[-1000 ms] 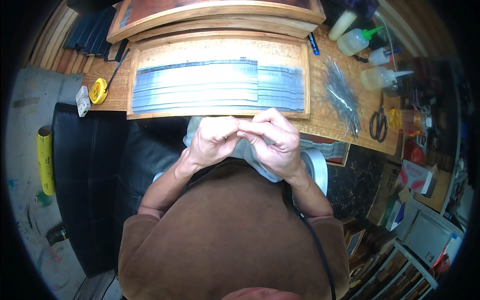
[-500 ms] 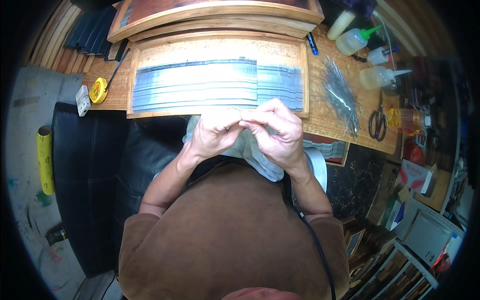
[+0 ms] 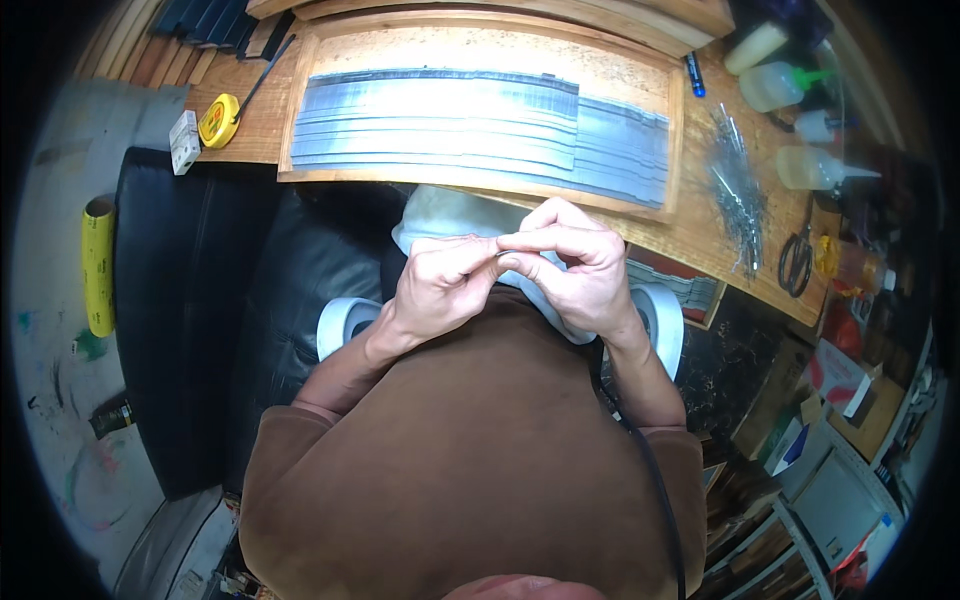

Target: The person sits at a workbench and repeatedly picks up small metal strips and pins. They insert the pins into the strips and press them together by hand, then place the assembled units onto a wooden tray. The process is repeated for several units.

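On the counter (image 3: 257, 145), a yellow tape measure (image 3: 218, 122); then the left hand (image 3: 440, 285) and right hand (image 3: 585, 272), each grip pinching a thin dark sliver (image 3: 506, 252) — too small to identify — just this side of grey strips (image 3: 440, 118); rightward, wires (image 3: 738, 190), then scissors (image 3: 796, 264).

A round yellow tape measure (image 3: 218, 122) sits beside a small white box (image 3: 184, 143); black-handled scissors (image 3: 796, 264) lie on the brown wooden tabletop (image 3: 700, 225).

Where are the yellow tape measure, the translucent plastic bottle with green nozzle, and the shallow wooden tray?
Yellow tape measure (image 3: 218, 122): head view, on its case.
Translucent plastic bottle with green nozzle (image 3: 769, 88): head view, on its body.
Shallow wooden tray (image 3: 677, 135): head view, on its right rim.
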A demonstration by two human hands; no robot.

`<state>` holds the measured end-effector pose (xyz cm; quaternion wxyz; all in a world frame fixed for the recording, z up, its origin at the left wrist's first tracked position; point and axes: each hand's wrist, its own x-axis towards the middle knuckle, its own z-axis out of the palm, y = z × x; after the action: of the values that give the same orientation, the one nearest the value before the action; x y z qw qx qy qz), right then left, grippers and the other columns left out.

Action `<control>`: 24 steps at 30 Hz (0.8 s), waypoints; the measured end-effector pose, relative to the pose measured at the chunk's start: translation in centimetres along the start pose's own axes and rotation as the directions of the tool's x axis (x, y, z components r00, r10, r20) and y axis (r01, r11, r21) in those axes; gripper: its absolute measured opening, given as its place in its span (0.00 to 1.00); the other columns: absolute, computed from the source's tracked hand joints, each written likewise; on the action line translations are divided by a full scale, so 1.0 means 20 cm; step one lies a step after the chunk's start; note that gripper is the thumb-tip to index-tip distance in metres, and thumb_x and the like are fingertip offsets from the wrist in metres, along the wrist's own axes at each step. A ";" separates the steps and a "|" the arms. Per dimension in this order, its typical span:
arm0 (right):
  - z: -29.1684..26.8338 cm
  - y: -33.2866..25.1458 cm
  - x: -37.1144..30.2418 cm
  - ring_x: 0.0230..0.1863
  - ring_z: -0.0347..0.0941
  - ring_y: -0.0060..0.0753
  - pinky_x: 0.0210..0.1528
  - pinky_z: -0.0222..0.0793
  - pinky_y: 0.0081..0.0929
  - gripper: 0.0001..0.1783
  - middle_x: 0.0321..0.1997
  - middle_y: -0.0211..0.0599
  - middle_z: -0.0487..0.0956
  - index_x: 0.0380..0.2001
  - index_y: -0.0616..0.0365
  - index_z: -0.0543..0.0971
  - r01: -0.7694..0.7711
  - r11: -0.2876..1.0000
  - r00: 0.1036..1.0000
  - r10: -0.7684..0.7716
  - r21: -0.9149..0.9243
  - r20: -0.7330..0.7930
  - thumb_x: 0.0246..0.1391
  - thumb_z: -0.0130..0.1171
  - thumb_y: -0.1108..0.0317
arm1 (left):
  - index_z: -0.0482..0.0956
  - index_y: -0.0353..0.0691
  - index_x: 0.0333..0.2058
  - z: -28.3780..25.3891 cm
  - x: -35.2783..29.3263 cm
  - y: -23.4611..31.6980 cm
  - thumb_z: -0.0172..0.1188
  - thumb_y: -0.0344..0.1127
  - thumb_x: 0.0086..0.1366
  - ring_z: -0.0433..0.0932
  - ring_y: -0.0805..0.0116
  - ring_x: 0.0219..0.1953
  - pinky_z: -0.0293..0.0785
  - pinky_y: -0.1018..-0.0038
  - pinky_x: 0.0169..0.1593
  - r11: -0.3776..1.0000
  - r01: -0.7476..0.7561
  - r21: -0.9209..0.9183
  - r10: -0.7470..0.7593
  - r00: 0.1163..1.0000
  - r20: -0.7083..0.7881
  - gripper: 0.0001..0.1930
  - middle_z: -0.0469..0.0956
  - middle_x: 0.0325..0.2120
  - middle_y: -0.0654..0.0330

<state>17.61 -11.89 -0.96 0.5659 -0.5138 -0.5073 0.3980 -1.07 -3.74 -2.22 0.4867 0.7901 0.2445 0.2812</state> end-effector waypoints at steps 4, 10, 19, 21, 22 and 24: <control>0.01 0.02 0.02 0.35 0.73 0.19 0.35 0.65 0.17 0.11 0.34 0.30 0.81 0.40 0.60 0.91 -0.097 0.991 0.994 0.093 0.091 0.048 0.51 0.77 0.80 | 0.87 0.29 0.41 0.02 -0.02 -0.01 0.68 0.20 0.62 0.84 0.58 0.24 0.78 0.70 0.30 1.000 -0.009 -0.026 0.008 0.998 -0.056 0.08 0.84 0.25 0.50; 0.00 0.05 0.02 0.34 0.74 0.18 0.34 0.66 0.18 0.10 0.33 0.30 0.82 0.38 0.61 0.91 -0.200 0.971 0.977 0.186 0.132 0.107 0.51 0.77 0.79 | 0.87 0.28 0.39 0.02 -0.04 -0.02 0.67 0.19 0.64 0.85 0.65 0.23 0.78 0.76 0.30 0.998 0.021 -0.056 -0.022 0.999 -0.028 0.05 0.85 0.24 0.50; 0.00 0.07 0.01 0.33 0.75 0.18 0.33 0.66 0.17 0.10 0.33 0.29 0.82 0.38 0.60 0.92 -0.180 0.976 0.980 0.168 0.120 0.104 0.51 0.77 0.77 | 0.88 0.29 0.42 0.01 -0.04 -0.02 0.67 0.20 0.64 0.89 0.62 0.29 0.82 0.75 0.35 0.995 0.085 -0.060 -0.082 0.996 0.039 0.08 0.88 0.29 0.49; 0.01 0.07 0.01 0.32 0.75 0.18 0.33 0.66 0.17 0.10 0.33 0.30 0.82 0.38 0.61 0.91 -0.185 0.973 0.981 0.174 0.140 0.089 0.51 0.78 0.77 | 0.88 0.30 0.43 0.01 -0.04 -0.04 0.68 0.20 0.64 0.89 0.62 0.30 0.82 0.75 0.36 0.994 0.077 -0.076 -0.073 0.996 0.049 0.09 0.88 0.30 0.50; 0.02 0.06 0.00 0.32 0.75 0.18 0.33 0.67 0.17 0.10 0.32 0.30 0.82 0.38 0.61 0.91 -0.188 0.973 0.981 0.178 0.132 0.081 0.50 0.78 0.78 | 0.88 0.30 0.43 0.01 -0.04 -0.04 0.68 0.20 0.64 0.89 0.62 0.30 0.82 0.75 0.36 0.994 0.074 -0.083 -0.069 0.996 0.052 0.09 0.88 0.31 0.50; 0.03 0.06 -0.01 0.32 0.75 0.18 0.33 0.67 0.18 0.10 0.32 0.31 0.82 0.37 0.62 0.91 -0.193 0.974 0.980 0.186 0.117 0.065 0.50 0.78 0.78 | 0.88 0.31 0.43 -0.01 -0.03 -0.03 0.69 0.20 0.63 0.89 0.62 0.30 0.82 0.74 0.37 0.987 0.101 -0.121 -0.092 0.992 0.082 0.10 0.88 0.31 0.50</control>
<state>17.16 -11.77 -2.10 0.5422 -0.5132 -0.4454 0.4943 -1.69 -3.70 -2.88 0.5572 0.7555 0.2457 0.2417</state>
